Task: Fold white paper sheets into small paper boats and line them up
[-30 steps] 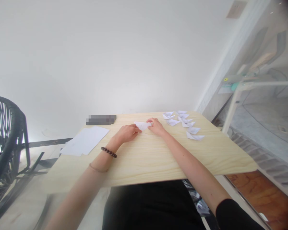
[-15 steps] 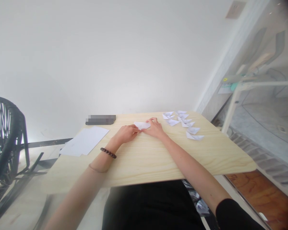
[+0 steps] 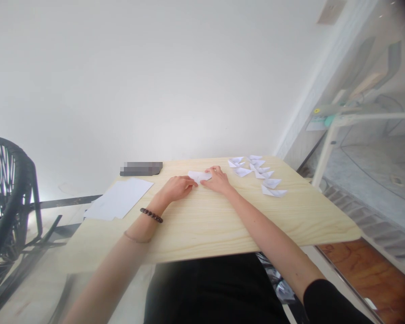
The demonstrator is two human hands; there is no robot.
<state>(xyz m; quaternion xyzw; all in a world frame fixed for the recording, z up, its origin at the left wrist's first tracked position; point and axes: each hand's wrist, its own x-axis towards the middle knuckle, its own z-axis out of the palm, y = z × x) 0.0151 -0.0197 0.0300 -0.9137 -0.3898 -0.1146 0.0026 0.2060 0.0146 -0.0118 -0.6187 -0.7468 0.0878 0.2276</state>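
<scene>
A small folded white paper (image 3: 199, 175) lies on the wooden table (image 3: 202, 225) between my two hands. My left hand (image 3: 180, 188), below a dark beaded bracelet (image 3: 151, 215), has its fingertips pressed on the paper's lower left edge. From the other side my right hand (image 3: 218, 180) grips the paper's right end, thumb at the near edge and fingers over the far edge. Several folded paper boats (image 3: 242, 172) stand to the right of my right hand. Finer folds in the held paper are too small to make out.
Flat white paper sheets (image 3: 119, 198) lie at the table's left, with a dark pixelated object (image 3: 141, 169) behind them. A dark woven chair (image 3: 11, 193) stands at the left, and a white wall (image 3: 175, 81) rises behind the table. A white metal frame (image 3: 327, 150) is at the right.
My right thumb has slid left along the paper's near edge, towards my left fingertips, then slightly back. My left hand has stayed almost in place. The boats and sheets have not moved.
</scene>
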